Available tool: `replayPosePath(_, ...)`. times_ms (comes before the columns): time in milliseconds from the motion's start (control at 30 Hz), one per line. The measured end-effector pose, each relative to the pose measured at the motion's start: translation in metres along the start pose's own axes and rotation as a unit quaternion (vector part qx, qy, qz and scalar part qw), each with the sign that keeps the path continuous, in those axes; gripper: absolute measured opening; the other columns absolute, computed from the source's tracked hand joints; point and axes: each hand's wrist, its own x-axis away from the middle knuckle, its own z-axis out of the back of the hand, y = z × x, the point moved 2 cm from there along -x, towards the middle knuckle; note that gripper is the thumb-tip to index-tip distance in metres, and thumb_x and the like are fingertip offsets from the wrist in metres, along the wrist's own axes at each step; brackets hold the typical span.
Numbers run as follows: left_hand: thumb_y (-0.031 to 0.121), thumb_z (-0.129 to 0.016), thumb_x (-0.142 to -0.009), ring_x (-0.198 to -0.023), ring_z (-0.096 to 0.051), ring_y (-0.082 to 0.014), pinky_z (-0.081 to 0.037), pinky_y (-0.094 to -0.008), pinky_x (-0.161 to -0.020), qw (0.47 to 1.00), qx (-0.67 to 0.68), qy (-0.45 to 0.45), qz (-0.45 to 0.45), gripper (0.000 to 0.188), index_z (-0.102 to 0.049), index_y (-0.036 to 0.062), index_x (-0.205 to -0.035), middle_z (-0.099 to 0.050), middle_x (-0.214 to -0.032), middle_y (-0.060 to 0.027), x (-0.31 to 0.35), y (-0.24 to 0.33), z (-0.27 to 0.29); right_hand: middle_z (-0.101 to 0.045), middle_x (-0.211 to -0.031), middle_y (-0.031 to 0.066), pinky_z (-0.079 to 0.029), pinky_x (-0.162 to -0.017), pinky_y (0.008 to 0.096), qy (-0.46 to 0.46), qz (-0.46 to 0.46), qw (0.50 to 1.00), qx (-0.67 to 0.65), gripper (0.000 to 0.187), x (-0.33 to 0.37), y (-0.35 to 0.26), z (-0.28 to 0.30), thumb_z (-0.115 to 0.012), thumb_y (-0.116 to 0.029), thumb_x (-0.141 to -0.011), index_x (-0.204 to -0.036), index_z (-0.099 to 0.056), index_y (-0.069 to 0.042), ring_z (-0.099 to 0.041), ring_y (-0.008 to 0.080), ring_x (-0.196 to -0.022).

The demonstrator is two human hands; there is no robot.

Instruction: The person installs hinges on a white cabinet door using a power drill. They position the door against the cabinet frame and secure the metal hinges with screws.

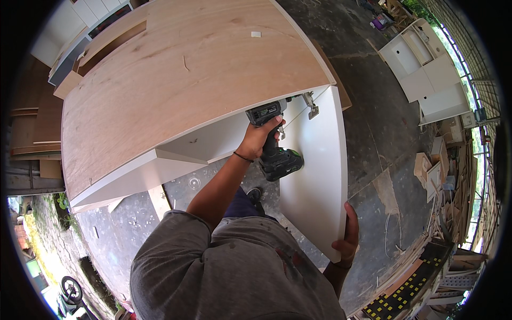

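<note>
My left hand [261, 140] is wrapped round the grip of a black and grey cordless drill [282, 161]. The drill's nose points right, close to a metal cabinet hinge [312, 109]; whether the bit touches a screw is hidden. That hinge sits at the top corner between a wooden cabinet [202, 48] and a white door panel [314, 170]. My right hand [348, 237] grips the outer edge of the door panel, thumb and fingers on opposite sides. The door stands swung out towards me from the cabinet's white interior.
A white inner panel [154, 170] of the cabinet juts out at the left. White cabinet units [421, 69] stand at the far right beside wood offcuts [432, 165]. A small white piece [256, 34] lies on the plywood surface. The dark floor [373, 144] is stained.
</note>
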Motion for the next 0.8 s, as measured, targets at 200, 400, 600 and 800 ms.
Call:
replayPosePath(200,0.021,-0.067,-0.082,-0.052,-0.051,-0.0087,-0.045,-0.0249,-0.048,1.0,-0.005,-0.001,-0.004,0.018,-0.059,0.0062,-0.089,-0.059,-0.076,-0.0037,-0.0024,-0.0021,0.0039,-0.034,-0.138,0.0232,-0.028,-0.103,0.0413,0.001,-0.003,1.0,0.008,0.094,0.0003,0.0002,0.0012,-0.076,-0.03,-0.06,-0.135,-0.031,0.005,-0.037,0.0301,-0.125)
replayPosePath(400,0.02,-0.067,-0.082,-0.052,-0.051,-0.0087,-0.045,-0.0249,-0.047,1.0,-0.006,-0.003,-0.001,0.018,-0.059,0.0062,-0.089,-0.059,-0.077,-0.004,-0.0005,0.0005,0.0024,-0.034,-0.139,0.0235,-0.028,-0.103,0.0414,-0.004,-0.006,1.0,0.006,0.093,0.0007,-0.0007,0.0013,-0.075,-0.03,-0.06,-0.135,-0.031,0.005,-0.036,0.0305,-0.126)
replayPosePath(600,0.021,-0.067,-0.082,-0.053,-0.051,-0.0084,-0.045,-0.025,-0.047,1.0,0.003,-0.006,-0.004,0.019,-0.058,0.0063,-0.09,-0.06,-0.079,-0.0043,-0.0002,-0.0003,-0.0006,-0.032,-0.14,0.0249,-0.027,-0.104,0.0423,-0.021,0.012,1.0,0.017,0.091,0.0014,0.0035,0.0055,-0.074,-0.029,-0.062,-0.135,-0.032,0.005,-0.034,0.0321,-0.127)
replayPosePath(800,0.02,-0.068,-0.081,-0.053,-0.051,-0.0086,-0.045,-0.0249,-0.047,1.0,0.004,-0.009,-0.006,0.02,-0.058,0.0062,-0.092,-0.061,-0.079,-0.0047,-0.0032,-0.0041,0.0043,-0.031,-0.14,0.0258,-0.026,-0.105,0.0427,-0.021,0.02,0.999,0.02,0.09,0.0008,0.0035,0.0047,-0.074,-0.029,-0.063,-0.135,-0.033,0.004,-0.033,0.0329,-0.128)
